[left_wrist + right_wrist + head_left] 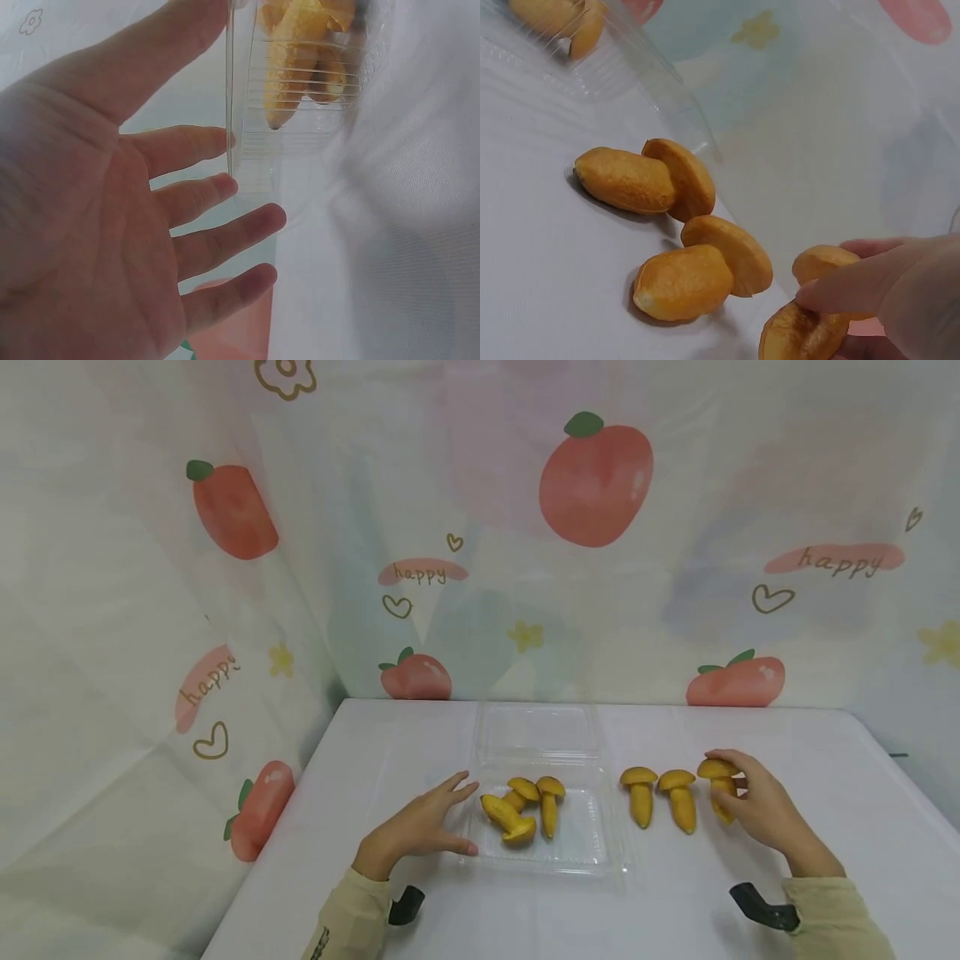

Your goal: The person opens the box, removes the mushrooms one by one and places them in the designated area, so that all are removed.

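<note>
A clear plastic container with its lid folded back holds three yellow mushrooms, one of them a mushroom on the right. My left hand spreads along the container's left side, thumb and fingertips at its rim. In the left wrist view, the fingers are fairly straight and grip nothing. To the right of the container, a mushroom and another mushroom lie on the table. My right hand pinches a third mushroom by its stem, partly hidden by the fingers.
The white table meets a fruit-printed cloth backdrop at the back and left. A black strap piece sticks out by the left sleeve and a similar black piece by the right sleeve.
</note>
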### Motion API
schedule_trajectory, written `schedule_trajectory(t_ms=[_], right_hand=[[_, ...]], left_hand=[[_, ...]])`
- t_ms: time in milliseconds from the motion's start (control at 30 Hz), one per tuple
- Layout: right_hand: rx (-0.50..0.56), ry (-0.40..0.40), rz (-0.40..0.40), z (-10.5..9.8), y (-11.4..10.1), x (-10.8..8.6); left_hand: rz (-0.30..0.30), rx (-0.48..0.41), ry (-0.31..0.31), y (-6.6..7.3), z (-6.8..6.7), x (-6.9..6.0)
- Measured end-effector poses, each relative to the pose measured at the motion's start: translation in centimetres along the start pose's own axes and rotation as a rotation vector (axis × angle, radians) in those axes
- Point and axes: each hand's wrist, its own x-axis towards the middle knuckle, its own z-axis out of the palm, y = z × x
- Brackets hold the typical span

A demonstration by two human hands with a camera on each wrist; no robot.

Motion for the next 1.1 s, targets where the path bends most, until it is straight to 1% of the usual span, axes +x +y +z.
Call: schedule_trajectory(t_ms=[233,400,633,800,933,1100], right_hand=[[-0.003,-0.127,0.109,0.1,1.1,0.3],[-0.021,-0.169,0.139,0.5,1.6,0.4],[-0.037,-0.178,0.161,0.8,1.8,0.4],[-0.039,-0.171,0.163,0.9,2.3,0.4],[-0.017,-0.183,0.184,0.8,2.7,0.6],[0.018,-0.198,0.194,1.0,3.0,0.7]], left_hand=[[-0.003,-0.002,0.006,0.0,0.0,-0.2],[-0.008,-0.010,0.003,0.0,0.2,-0.3],[-0.007,-0.009,0.000,0.1,0.2,-0.4],[-0.008,-0.009,-0.003,0.1,0.2,-0.2],[0.000,-0.005,0.001,0.1,0.2,0.1],[-0.016,-0.016,-0.002,0.0,0.1,0.1]])
